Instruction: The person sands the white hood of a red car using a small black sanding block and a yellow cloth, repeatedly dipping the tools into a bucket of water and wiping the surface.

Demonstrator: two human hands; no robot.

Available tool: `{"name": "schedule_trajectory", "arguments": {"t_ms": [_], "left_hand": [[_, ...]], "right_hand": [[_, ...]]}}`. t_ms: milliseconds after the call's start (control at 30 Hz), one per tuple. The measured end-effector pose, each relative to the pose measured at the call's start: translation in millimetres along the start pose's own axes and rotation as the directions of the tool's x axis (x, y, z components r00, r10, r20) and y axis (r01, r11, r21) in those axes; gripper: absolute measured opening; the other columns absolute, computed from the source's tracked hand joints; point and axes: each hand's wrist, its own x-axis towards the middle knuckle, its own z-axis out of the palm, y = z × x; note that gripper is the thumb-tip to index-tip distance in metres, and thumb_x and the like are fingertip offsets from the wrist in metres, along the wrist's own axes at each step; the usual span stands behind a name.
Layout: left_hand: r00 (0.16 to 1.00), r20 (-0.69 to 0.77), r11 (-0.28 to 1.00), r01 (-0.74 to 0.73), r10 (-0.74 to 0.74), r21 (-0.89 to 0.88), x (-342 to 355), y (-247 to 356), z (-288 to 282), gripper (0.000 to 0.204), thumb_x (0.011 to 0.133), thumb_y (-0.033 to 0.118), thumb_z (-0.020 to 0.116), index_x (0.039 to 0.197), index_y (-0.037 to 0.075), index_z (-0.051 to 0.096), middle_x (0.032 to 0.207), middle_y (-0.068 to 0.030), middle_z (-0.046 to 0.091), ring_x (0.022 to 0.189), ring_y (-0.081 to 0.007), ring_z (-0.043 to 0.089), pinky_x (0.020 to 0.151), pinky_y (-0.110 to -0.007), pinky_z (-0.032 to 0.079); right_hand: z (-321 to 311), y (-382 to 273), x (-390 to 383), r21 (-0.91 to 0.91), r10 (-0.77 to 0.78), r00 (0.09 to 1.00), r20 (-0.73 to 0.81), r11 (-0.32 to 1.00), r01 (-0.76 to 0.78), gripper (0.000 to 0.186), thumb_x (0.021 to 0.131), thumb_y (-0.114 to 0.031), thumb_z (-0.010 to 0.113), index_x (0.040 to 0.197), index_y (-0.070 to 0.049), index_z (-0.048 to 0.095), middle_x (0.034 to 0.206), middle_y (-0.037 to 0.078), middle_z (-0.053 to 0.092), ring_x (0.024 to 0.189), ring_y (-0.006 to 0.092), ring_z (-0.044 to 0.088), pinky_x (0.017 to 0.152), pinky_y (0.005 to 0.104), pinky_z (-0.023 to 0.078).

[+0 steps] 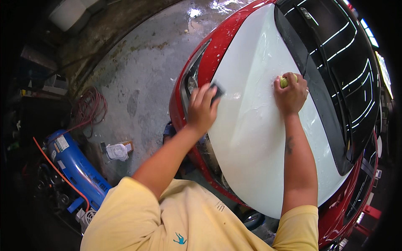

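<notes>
Two hands are in use. The left hand (202, 109) is clamped on one dark, block-shaped pad (217, 94), motion-blurred, at the headlight-side edge of one white, wet, curved hood panel (247, 150) on one red car (222, 42). The right hand (292, 97) grips one yellow-green, rounded sponge (286, 82) on the panel's windshield side. Floor items include one blue cylindrical tank (77, 161).

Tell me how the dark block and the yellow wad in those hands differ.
The block is dark; the wad is yellow. The block is in the left hand, near the headlight; the wad is in the right hand, nearer the windshield. The block looks blurred, the wad sharper. Both are held over the white hood.
</notes>
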Motion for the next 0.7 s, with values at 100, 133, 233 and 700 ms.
{"name": "schedule_trajectory", "arguments": {"t_ms": [100, 133, 233, 700], "left_hand": [[0.999, 0.036, 1.000, 0.020, -0.020, 0.017, -40.6, -1.3, -13.2, 0.044, 0.090, 0.006, 0.083, 0.131, 0.005, 0.067, 0.136, -0.0206, 0.069, 0.117, -0.0448, 0.065, 0.104, -0.053, 0.053], [1.000, 0.020, 1.000, -0.020, 0.020, 0.012, -19.2, -3.4, -6.8, 0.044, 0.089, 0.006, 0.084, 0.131, 0.005, 0.067, 0.136, -0.0207, 0.069, 0.116, -0.0449, 0.065, 0.104, -0.053, 0.053], [0.998, 0.054, 1.000, -0.013, 0.013, -0.007, 66.3, -11.9, 14.8, 0.044, 0.089, 0.005, 0.084, 0.130, 0.005, 0.067, 0.133, -0.0211, 0.071, 0.114, -0.0454, 0.067, 0.102, -0.053, 0.054], [1.000, -0.009, 1.000, -0.030, 0.030, 0.007, 53.2, -12.8, 12.6, 0.041, 0.089, 0.005, 0.083, 0.126, 0.005, 0.065, 0.125, -0.0178, 0.069, 0.115, -0.0419, 0.064, 0.103, -0.051, 0.051]], "right_hand": [[-3.9, -1.2, 4.4, 0.003, 0.021, 1.000, -0.003, 1.000, -0.021, 0.018, 0.087, -0.032, 0.084, 0.097, -0.019, 0.076, 0.112, 0.003, 0.071, 0.109, 0.0287, 0.070, 0.097, 0.0505, 0.056], [-3.6, -1.4, 3.0, 0.004, 0.024, 1.000, 0.004, 1.000, -0.024, 0.018, 0.087, -0.032, 0.084, 0.097, -0.019, 0.076, 0.112, 0.003, 0.071, 0.109, 0.0287, 0.070, 0.097, 0.0506, 0.056], [-3.1, -4.5, 6.4, 0.001, -0.018, 1.000, -0.005, 1.000, 0.018, 0.019, 0.087, -0.032, 0.085, 0.096, -0.018, 0.076, 0.112, 0.003, 0.071, 0.110, 0.0286, 0.069, 0.097, 0.0507, 0.056], [2.1, -2.6, 3.3, 0.016, -0.028, 1.000, -0.005, 0.999, 0.028, 0.017, 0.086, -0.031, 0.085, 0.095, -0.020, 0.076, 0.112, 0.002, 0.072, 0.109, 0.0286, 0.069, 0.096, 0.0502, 0.056]]}}
